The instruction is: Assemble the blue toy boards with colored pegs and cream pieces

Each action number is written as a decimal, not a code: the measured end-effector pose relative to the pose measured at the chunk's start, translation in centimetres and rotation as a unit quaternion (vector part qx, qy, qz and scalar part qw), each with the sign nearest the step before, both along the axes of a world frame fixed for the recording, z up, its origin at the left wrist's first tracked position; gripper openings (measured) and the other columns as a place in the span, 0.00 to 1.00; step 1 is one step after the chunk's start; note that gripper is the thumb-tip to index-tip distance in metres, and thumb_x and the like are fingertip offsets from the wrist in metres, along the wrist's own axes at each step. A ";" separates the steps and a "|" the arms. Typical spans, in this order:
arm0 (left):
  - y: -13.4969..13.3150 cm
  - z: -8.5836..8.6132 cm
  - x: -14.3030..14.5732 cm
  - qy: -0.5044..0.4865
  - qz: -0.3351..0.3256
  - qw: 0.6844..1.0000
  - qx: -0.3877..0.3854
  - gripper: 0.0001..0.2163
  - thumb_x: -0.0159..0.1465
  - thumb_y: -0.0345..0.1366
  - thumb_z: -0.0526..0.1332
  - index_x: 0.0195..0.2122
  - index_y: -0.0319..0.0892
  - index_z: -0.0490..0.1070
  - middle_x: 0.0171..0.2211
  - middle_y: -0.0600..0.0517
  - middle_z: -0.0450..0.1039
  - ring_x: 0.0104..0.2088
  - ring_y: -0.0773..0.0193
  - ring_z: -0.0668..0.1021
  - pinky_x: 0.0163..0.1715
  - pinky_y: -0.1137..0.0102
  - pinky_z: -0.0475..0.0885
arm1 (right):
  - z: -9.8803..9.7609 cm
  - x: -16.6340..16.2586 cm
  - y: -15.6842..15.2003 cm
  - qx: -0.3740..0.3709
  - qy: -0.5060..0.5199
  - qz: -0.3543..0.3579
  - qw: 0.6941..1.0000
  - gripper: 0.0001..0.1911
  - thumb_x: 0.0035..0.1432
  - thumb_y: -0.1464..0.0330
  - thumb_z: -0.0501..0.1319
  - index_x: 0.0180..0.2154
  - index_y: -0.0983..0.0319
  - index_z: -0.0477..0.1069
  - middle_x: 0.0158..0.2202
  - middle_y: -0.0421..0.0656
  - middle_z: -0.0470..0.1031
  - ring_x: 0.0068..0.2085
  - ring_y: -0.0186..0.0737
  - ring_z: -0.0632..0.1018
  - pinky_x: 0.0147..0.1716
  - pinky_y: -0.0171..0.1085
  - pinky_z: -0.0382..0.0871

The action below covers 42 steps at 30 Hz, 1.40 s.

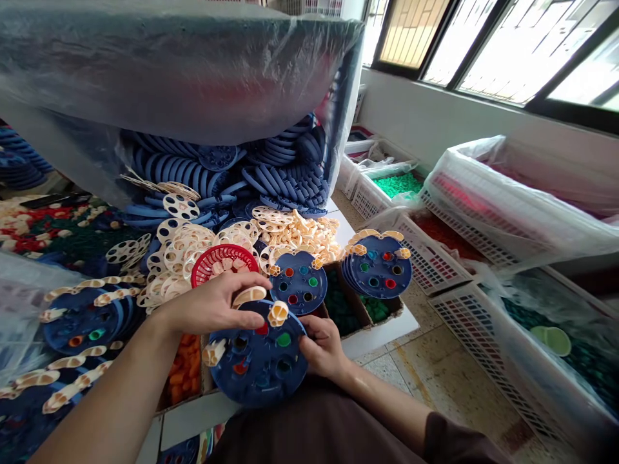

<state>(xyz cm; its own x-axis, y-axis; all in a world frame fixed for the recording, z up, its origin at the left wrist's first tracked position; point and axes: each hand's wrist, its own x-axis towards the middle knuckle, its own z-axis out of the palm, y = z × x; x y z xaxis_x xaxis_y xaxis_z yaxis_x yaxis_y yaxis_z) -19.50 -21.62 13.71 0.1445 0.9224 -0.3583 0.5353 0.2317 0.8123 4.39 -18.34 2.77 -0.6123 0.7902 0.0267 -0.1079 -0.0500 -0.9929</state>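
Note:
My right hand (323, 348) grips the right edge of a round blue plastic disc (261, 386), held tilted above my lap. Red, green, orange and dark round pieces sit in the disc's holes, and a cream flower-shaped piece (278, 314) stands on its rim. Another cream piece (213, 353) juts from its left side. Between the thumb and fingers of my left hand (210, 303) is a curved cream piece (249, 296) at the disc's top edge; I cannot tell whether it is attached. Just beyond lies a similar blue disc (298, 283) with coloured pieces.
A red basket (225, 254) of cream pieces stands behind my left hand, near a heap of cream parts (309, 235). Stacked finished-looking discs (380, 267) sit at right. Cardboard compartments hold orange pieces (186, 370) and green pieces (374, 308). White crates (483, 348) line the right side.

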 end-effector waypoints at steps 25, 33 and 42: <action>3.8 -12.6 4.4 -0.142 0.335 0.916 0.171 0.23 0.63 0.51 0.61 0.51 0.38 0.71 0.45 0.45 0.78 0.48 0.56 0.77 0.48 0.65 0.73 | -4.7 7.3 3.2 -0.079 -0.024 -0.224 0.971 0.14 0.57 0.59 0.62 0.31 0.64 0.76 0.15 0.31 0.54 0.17 0.27 0.54 0.16 0.32 0.43; 5.7 -13.3 5.5 0.013 0.305 0.916 0.259 0.22 0.66 0.50 0.57 0.53 0.38 0.71 0.46 0.42 0.77 0.47 0.53 0.78 0.50 0.60 0.71 | -4.9 6.9 0.2 -0.046 -0.085 -0.195 0.976 0.13 0.56 0.61 0.60 0.28 0.65 0.76 0.16 0.35 0.59 0.18 0.30 0.58 0.17 0.32 0.49; 5.7 -15.4 6.9 0.161 0.341 0.850 0.368 0.18 0.69 0.44 0.53 0.51 0.36 0.69 0.50 0.36 0.70 0.55 0.48 0.70 0.58 0.54 0.62 | -5.4 6.6 -0.5 0.015 -0.135 -0.171 0.976 0.16 0.58 0.60 0.60 0.28 0.64 0.78 0.14 0.35 0.61 0.19 0.31 0.60 0.18 0.33 0.53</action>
